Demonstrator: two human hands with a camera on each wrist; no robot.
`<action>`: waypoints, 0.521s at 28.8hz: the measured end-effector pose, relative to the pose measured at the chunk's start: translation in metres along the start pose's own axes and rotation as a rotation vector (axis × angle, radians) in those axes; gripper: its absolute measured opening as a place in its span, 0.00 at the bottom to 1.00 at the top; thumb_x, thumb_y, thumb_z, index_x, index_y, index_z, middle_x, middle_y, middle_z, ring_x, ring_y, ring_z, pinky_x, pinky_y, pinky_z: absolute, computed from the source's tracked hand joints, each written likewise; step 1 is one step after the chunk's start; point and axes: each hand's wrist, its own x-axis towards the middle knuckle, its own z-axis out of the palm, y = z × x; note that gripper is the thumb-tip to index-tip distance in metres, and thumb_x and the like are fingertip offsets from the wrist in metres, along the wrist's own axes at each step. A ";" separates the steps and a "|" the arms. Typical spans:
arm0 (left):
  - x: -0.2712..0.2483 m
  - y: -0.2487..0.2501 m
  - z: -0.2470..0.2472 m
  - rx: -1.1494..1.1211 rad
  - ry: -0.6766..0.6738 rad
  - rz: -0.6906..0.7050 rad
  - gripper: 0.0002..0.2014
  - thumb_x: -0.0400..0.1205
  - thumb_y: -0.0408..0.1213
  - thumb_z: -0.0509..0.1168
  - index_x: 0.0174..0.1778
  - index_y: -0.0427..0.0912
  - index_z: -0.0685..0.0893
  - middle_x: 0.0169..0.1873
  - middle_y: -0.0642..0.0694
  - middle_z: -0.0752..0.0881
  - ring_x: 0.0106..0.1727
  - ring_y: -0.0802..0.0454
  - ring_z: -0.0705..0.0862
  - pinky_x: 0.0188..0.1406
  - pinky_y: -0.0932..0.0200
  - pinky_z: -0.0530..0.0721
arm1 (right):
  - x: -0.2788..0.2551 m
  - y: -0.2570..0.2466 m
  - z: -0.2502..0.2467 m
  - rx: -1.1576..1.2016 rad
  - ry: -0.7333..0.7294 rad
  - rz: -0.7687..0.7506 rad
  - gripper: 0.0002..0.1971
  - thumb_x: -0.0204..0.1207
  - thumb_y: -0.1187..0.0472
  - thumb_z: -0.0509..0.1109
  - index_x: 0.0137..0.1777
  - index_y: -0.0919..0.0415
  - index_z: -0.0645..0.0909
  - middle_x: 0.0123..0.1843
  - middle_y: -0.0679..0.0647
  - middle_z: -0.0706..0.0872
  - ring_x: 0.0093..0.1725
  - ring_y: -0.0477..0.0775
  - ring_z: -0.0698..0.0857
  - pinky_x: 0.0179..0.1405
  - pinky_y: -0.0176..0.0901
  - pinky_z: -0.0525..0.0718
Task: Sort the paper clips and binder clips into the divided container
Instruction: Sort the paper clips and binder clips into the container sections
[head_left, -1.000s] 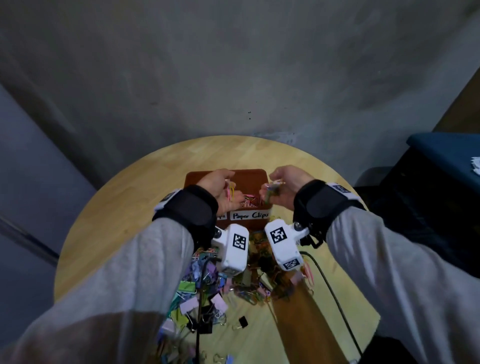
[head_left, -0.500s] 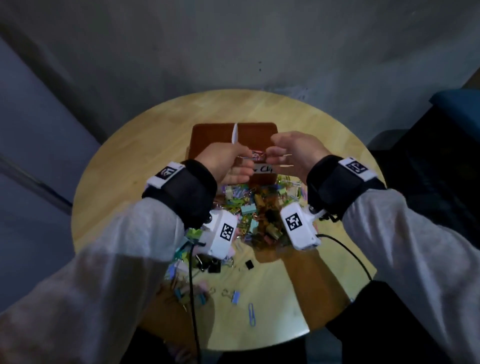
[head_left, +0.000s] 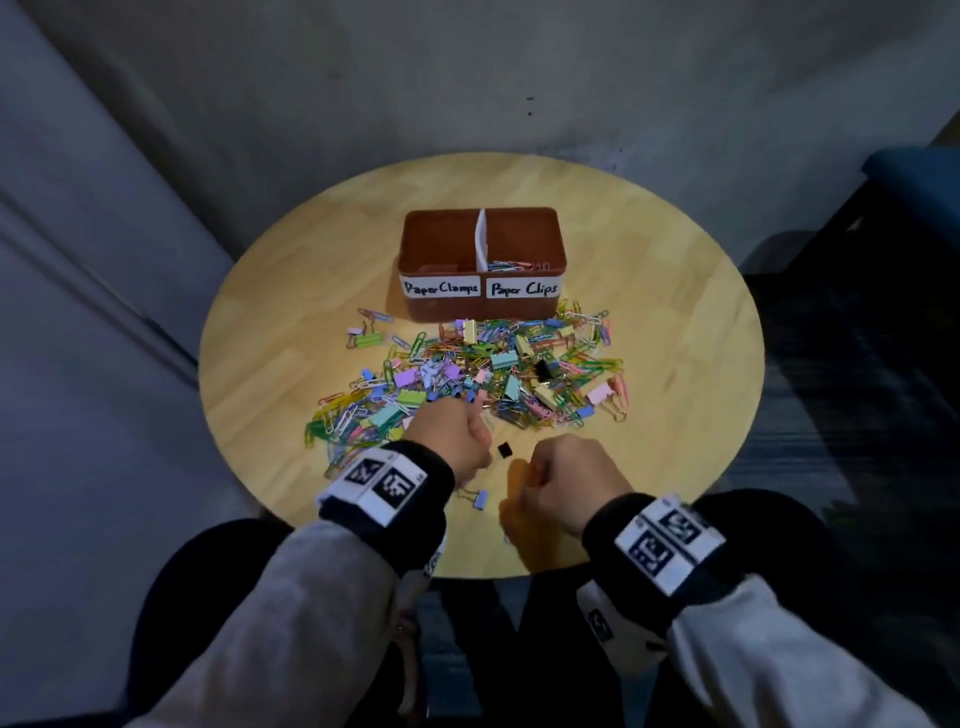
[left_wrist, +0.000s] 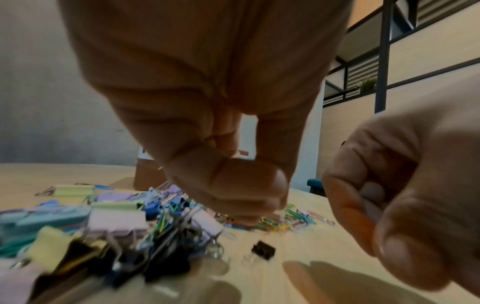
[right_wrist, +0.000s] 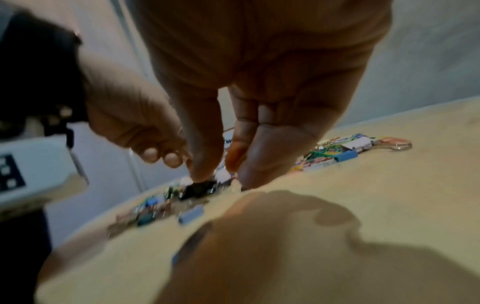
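Observation:
A brown divided container (head_left: 480, 221) stands at the table's far side, labelled "Paper Clamps" left and "Paper Clips" right. Several paper clips (head_left: 517, 265) lie in its right compartment. A mixed pile of coloured clips (head_left: 483, 371) spreads in front of it. My left hand (head_left: 462, 436) hovers at the pile's near edge, fingers curled against the thumb (left_wrist: 249, 185); nothing shows in it. My right hand (head_left: 561, 473) is curled too, with thumb and forefinger tips (right_wrist: 205, 172) slightly apart and nothing between them. A small black binder clip (head_left: 504, 450) lies between the hands.
A blue binder clip (head_left: 480, 499) lies near the table's front edge by my left wrist. The round wooden table (head_left: 675, 312) stands against a grey wall, with a dark blue seat (head_left: 914, 171) at the right. Bare wood surrounds the pile on both sides.
Both hands have drawn back from above the container toward me, down to the near edge of the pile. The clips they held over the container are no longer in them.

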 end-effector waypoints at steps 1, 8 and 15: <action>-0.002 -0.004 0.004 0.027 0.002 -0.005 0.06 0.77 0.24 0.68 0.38 0.39 0.84 0.28 0.46 0.83 0.23 0.54 0.77 0.22 0.63 0.76 | -0.005 -0.003 0.005 -0.038 -0.024 0.016 0.10 0.68 0.54 0.75 0.35 0.55 0.76 0.43 0.56 0.83 0.45 0.58 0.83 0.37 0.39 0.73; -0.010 -0.019 0.025 0.119 0.033 0.004 0.09 0.73 0.27 0.70 0.34 0.46 0.84 0.41 0.46 0.89 0.41 0.49 0.86 0.41 0.56 0.84 | -0.018 -0.014 0.027 -0.161 -0.061 0.011 0.09 0.77 0.58 0.66 0.54 0.61 0.80 0.58 0.61 0.84 0.57 0.63 0.84 0.49 0.47 0.81; 0.003 -0.020 0.028 0.159 0.063 0.045 0.06 0.75 0.30 0.71 0.38 0.47 0.84 0.44 0.48 0.87 0.50 0.48 0.86 0.52 0.52 0.87 | -0.005 -0.009 0.017 -0.200 -0.045 0.054 0.08 0.79 0.65 0.62 0.55 0.62 0.80 0.59 0.61 0.83 0.58 0.63 0.84 0.52 0.49 0.82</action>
